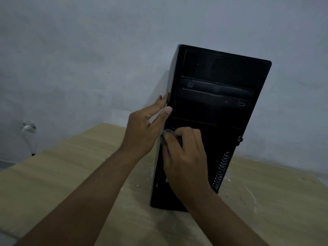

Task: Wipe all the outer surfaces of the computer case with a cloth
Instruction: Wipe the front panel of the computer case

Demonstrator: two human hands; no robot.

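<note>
A black computer case [213,96] stands upright on a wooden table [62,174], its front panel with drive bays facing me. My left hand [147,128] lies against the case's left front edge, fingers straight on the side panel and thumb on the front. My right hand [186,157] presses on the lower front panel with curled fingers bunched around a small dark grey cloth [164,139]. Only a bit of the cloth shows past the knuckles.
A grey wall [88,50] rises close behind the table. A white plug with a cable [28,128] hangs on the wall at the left. Pale scuffs and specks mark the table right of the case's base [248,192].
</note>
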